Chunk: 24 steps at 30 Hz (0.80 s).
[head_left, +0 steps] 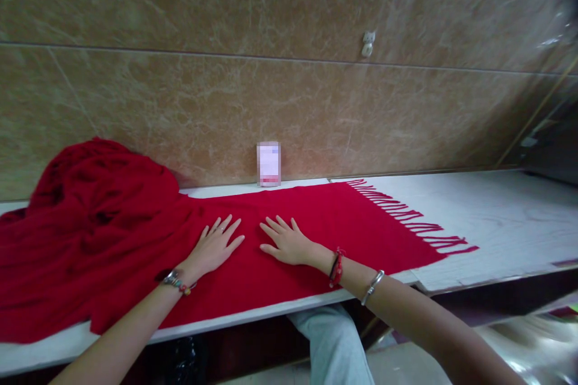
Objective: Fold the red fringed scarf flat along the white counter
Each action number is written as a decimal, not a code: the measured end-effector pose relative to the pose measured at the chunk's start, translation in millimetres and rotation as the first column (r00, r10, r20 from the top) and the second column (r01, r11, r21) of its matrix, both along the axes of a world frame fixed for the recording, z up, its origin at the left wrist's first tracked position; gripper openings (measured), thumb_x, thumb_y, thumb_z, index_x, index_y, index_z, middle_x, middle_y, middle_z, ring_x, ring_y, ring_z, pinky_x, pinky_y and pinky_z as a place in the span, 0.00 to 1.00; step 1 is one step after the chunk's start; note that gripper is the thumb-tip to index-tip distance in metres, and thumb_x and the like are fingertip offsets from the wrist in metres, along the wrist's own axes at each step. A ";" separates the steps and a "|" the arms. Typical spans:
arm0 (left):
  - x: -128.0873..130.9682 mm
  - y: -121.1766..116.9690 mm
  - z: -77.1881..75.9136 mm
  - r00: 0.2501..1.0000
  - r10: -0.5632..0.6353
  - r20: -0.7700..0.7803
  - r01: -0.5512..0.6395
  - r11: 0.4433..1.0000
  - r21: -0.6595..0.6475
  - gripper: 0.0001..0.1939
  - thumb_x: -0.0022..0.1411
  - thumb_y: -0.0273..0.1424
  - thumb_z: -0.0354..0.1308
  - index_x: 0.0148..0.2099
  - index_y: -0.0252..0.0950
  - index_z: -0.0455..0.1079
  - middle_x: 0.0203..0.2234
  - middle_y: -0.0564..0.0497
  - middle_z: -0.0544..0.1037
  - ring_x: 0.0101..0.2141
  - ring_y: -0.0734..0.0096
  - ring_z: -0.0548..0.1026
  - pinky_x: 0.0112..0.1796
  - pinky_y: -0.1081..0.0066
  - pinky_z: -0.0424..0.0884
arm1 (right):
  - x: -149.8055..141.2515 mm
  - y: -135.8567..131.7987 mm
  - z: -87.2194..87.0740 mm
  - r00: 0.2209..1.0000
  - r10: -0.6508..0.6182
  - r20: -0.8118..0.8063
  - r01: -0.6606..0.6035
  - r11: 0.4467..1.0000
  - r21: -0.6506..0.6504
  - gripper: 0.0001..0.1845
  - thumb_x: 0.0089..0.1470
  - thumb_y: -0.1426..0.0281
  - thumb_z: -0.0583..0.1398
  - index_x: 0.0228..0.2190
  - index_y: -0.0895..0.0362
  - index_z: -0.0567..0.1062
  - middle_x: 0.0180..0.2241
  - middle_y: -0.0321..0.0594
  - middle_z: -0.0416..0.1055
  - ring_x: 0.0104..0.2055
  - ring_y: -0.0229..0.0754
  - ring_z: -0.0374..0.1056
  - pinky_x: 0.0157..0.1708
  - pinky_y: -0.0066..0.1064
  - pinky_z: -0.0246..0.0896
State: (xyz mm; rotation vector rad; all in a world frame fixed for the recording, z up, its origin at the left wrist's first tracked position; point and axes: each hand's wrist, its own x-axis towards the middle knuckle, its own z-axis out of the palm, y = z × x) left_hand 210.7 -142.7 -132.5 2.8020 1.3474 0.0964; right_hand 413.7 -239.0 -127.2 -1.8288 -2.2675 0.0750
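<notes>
A red scarf (343, 222) with a fringed end lies spread flat on a white table (497, 222). Its other part is bunched in a heap (94, 204) at the left. My left hand (214, 246) rests flat on the scarf, fingers spread, palm down. My right hand (286, 240) lies flat right beside it, fingers stretched toward the left. Both hands are open and hold nothing. Bracelets are on both wrists.
A small blurred card (268, 163) stands against the brown marble wall (289, 90) behind the scarf. The fringe (415, 216) ends mid-table, with bare white tabletop to its right. My light trouser leg (332, 343) shows below the table edge.
</notes>
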 end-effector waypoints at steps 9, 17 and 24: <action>-5.1 0.0 1.0 0.999 -0.017 -0.033 0.017 1.000 0.014 0.31 0.60 0.50 0.36 0.62 0.45 0.45 0.62 0.50 0.45 0.60 0.54 0.43 0.55 0.54 0.44 | 79.6 -25.8 -14.4 0.977 -0.133 0.165 0.136 0.991 -0.009 0.28 0.58 0.56 0.42 0.58 0.51 0.50 0.61 0.41 0.45 0.61 0.51 0.40 0.55 0.54 0.39; 19.1 23.3 16.4 0.999 0.049 -0.021 -0.048 0.998 0.028 0.29 0.62 0.46 0.35 0.63 0.41 0.46 0.62 0.46 0.45 0.60 0.52 0.43 0.54 0.51 0.45 | 110.7 -6.3 -7.2 0.954 -0.242 0.175 0.241 0.970 0.027 0.27 0.59 0.62 0.42 0.58 0.57 0.52 0.60 0.49 0.46 0.61 0.53 0.40 0.53 0.53 0.46; 41.6 44.4 3.4 0.978 0.209 -0.010 -0.209 0.978 0.012 0.30 0.62 0.45 0.34 0.63 0.39 0.46 0.61 0.46 0.47 0.59 0.53 0.46 0.54 0.52 0.47 | 11.9 70.6 -0.9 1.000 0.003 0.022 -0.003 1.000 0.008 0.28 0.59 0.58 0.42 0.58 0.55 0.51 0.61 0.44 0.44 0.62 0.50 0.39 0.55 0.53 0.41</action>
